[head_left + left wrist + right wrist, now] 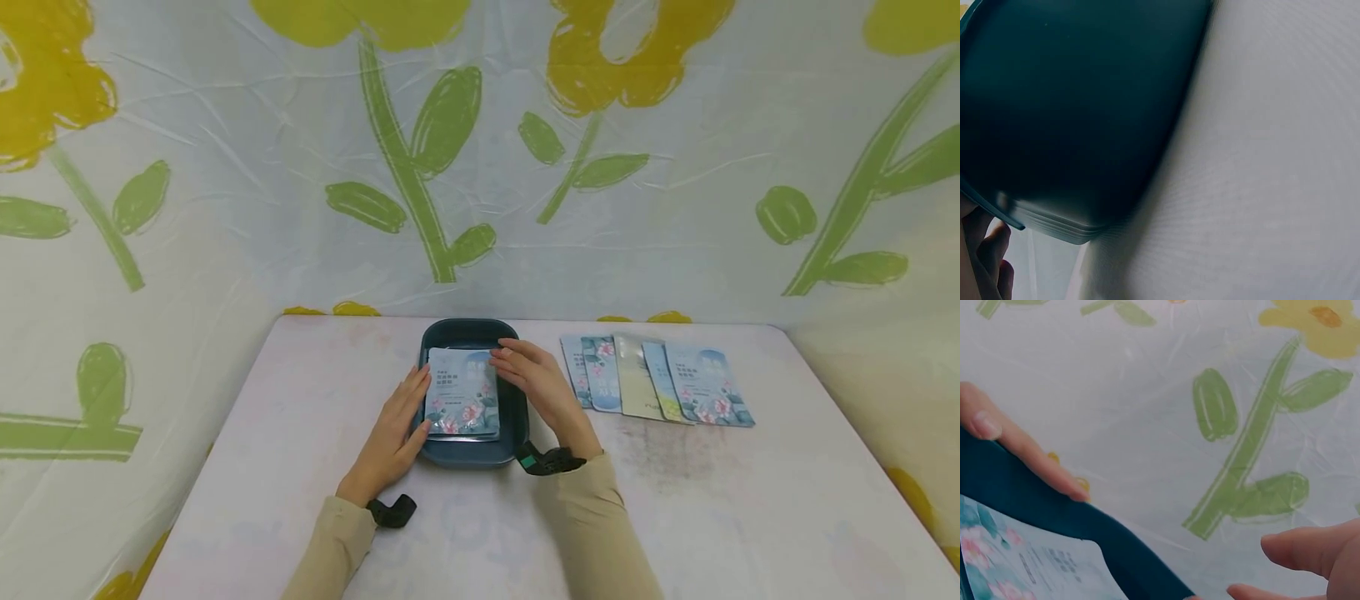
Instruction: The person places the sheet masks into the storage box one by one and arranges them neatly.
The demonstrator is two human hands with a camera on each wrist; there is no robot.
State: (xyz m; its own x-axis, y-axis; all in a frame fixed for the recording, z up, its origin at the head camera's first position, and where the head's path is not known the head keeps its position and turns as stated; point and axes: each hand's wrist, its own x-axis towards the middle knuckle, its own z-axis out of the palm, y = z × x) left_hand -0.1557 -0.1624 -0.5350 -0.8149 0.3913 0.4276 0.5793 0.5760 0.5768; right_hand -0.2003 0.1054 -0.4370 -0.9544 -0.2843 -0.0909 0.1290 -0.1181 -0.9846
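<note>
While both hands (390, 433) flank tray (465, 454), fingers touch packet stack (462, 404).

Both arms wear long beige sleeves (600, 525) of soft, plain cloth, gathered in folds near the cuffs. A black strap sits at each wrist: the one on the left wrist (392, 510) is all black and juts out as a stubby, rounded block, while the one on the right wrist (550, 461) carries a small green patch on its near end. The left hand (390, 437) and right hand (536, 383) are bare, with short, unpainted nails and no rings
</note>
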